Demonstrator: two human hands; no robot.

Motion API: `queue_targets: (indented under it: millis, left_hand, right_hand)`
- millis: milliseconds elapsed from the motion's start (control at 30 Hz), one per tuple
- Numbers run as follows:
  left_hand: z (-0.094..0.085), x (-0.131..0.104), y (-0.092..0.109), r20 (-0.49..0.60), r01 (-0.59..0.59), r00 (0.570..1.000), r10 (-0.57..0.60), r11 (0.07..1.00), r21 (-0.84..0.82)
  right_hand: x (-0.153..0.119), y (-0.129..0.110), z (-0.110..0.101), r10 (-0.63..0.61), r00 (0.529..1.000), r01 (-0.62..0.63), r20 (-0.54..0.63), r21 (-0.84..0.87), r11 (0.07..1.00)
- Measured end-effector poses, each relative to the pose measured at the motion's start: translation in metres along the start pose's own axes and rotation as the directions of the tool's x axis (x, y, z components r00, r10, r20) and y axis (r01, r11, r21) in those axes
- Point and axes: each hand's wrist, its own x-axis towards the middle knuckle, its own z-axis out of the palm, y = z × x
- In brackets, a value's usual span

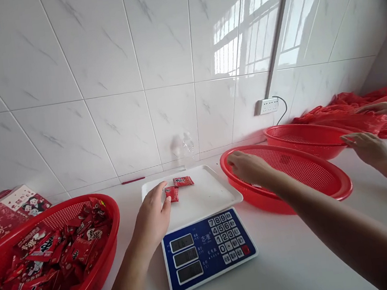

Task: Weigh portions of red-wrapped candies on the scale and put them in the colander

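A digital scale (210, 251) with a blue keypad panel stands in the middle, its white tray (214, 196) behind the panel. Two small red packets lie on the tray: one farther back (183, 181), the other (172, 194) nearer, beside my left hand (154, 213). The thumb and fingers of this hand are apart at the tray's left side, the thumb close to the nearer packet. My right hand (249, 168) is over the left rim of a red perforated basket (339, 183), its fingers curled in; whatever they hold is hidden.
A red basket (113, 220) of red packets stands at left, before a printed box (27, 200). Another red basket (269, 133), red bags (344, 107) and another person's hands (368, 147) are at right. A clear bottle (188, 150) stands by the wall.
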Motion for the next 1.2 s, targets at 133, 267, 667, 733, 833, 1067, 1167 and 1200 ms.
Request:
queue_targets:
  millis: [133, 267, 667, 733, 833, 1067, 1167, 1200]
  left_hand:
    - [0.0, -0.002, 0.003, 0.005, -0.002, 1.0, 0.002, 1.0, -0.011]
    - [-0.002, -0.003, 0.006, -0.009, -0.004, 1.0, 0.004, 1.0, -0.01]
    - [-0.018, -0.006, 0.013, -0.035, 0.012, 0.999, -0.013, 1.0, -0.007]
    - [-0.019, -0.007, 0.013, -0.033, 0.022, 0.999, -0.022, 1.0, -0.018]
    - [-0.02, -0.007, 0.013, -0.035, 0.041, 0.998, -0.042, 0.999, -0.027]
    - [-0.023, -0.007, 0.013, -0.106, 0.055, 0.992, -0.061, 0.997, -0.052]
    - [-0.023, -0.006, 0.013, -0.136, 0.058, 0.988, -0.068, 0.996, -0.069]
    - [-0.023, -0.006, 0.013, -0.148, 0.054, 0.987, -0.065, 0.996, -0.077]
  right_hand:
    - [0.006, 0.015, -0.003, -0.011, 0.999, 0.012, 0.04, -0.024, 1.0]
    - [0.017, -0.027, 0.017, -0.283, 0.954, 0.277, 0.096, 0.071, 0.958]
    - [0.045, -0.109, 0.06, -0.352, 0.93, 0.343, 0.106, 0.096, 0.935]
    - [0.04, -0.104, 0.056, -0.324, 0.94, 0.318, 0.102, 0.074, 0.945]
    - [0.034, -0.086, 0.044, -0.24, 0.967, 0.237, 0.084, 0.041, 0.971]
    - [0.017, 0.011, 0.006, 0.047, 0.997, -0.048, -0.053, -0.004, 0.999]
    - [0.01, 0.04, 0.002, 0.057, 0.993, -0.052, -0.104, 0.047, 0.998]
    - [0.009, 0.042, 0.004, 0.021, 0.991, -0.01, -0.13, 0.078, 0.997]
